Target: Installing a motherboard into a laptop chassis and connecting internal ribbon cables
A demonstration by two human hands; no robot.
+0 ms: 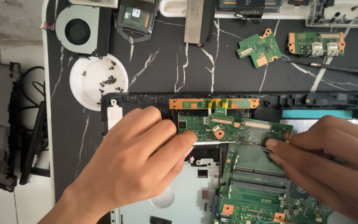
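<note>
Both hands (137, 161) on green motherboard (249, 166)

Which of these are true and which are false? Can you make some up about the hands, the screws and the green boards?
1. The left hand rests on the green board in the laptop shell. True.
2. The right hand holds a hammer. False: it holds thin tweezers.
3. The screws lie in a white dish. True.
4. The fan sits inside the laptop. False: it lies out on the table.
</note>
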